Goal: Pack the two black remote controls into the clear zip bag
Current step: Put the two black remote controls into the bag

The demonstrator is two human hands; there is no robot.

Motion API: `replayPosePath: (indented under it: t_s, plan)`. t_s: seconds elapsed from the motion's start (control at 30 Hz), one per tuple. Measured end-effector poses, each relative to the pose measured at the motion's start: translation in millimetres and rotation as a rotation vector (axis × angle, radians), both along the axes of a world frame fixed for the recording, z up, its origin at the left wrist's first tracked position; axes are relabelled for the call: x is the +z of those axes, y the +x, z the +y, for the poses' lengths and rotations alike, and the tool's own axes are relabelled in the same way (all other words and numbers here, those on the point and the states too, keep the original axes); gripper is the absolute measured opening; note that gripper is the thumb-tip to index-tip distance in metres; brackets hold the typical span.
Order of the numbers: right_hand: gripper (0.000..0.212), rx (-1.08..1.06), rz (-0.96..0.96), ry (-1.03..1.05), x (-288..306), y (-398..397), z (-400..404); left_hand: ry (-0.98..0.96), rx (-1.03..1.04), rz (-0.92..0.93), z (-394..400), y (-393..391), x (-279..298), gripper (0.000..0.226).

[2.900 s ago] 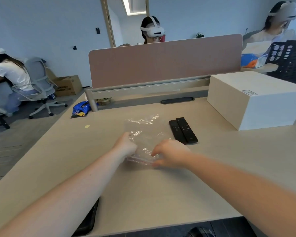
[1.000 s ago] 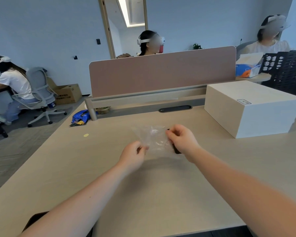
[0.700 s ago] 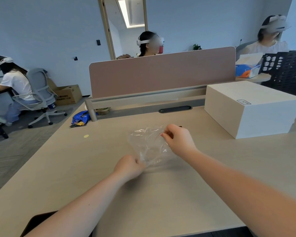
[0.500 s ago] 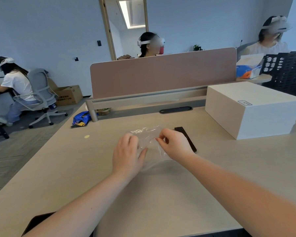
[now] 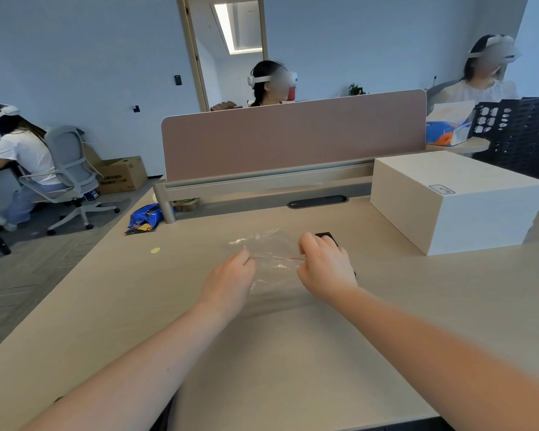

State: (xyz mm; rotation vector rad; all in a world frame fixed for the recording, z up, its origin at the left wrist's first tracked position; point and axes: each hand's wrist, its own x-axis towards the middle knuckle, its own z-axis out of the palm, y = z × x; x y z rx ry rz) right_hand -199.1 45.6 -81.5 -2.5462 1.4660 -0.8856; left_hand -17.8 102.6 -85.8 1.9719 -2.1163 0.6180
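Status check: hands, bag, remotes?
Left hand and right hand pinch zip bag at its red strip. Remotes on desk behind right hand, mostly hidden, not bagged. Nothing blocking.

Blue walls, pink divider, grey chair

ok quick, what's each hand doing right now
Left hand: shut, pinching the left end of the clear zip bag.
Right hand: shut, pinching the bag's right end.

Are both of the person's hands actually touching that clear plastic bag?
Touching. The head view shows the left hand and right hand each pinching the clear zip bag by its red-lined top edge.
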Motion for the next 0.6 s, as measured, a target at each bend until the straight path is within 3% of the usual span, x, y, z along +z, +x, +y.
replayPosePath:
  t_s: [0.17,0.37,0.53,0.6]
  plan:
    - [0.03,-0.007,-0.026,0.091,-7,-9,-2,0.084,0.024,0.121,7,2,-6,0.022]
    - [0.031,0.032,-0.046,0.115,-11,-25,-9,0.082,0.084,0.231,4,8,-8,0.033]
    - [0.026,-0.08,-0.326,0.185,-14,-35,-14,0.004,0.056,0.263,8,1,-9,0.026]
    - [0.023,-0.172,-0.193,0.223,-18,-36,-23,0.01,0.023,0.256,10,-1,-11,0.022]
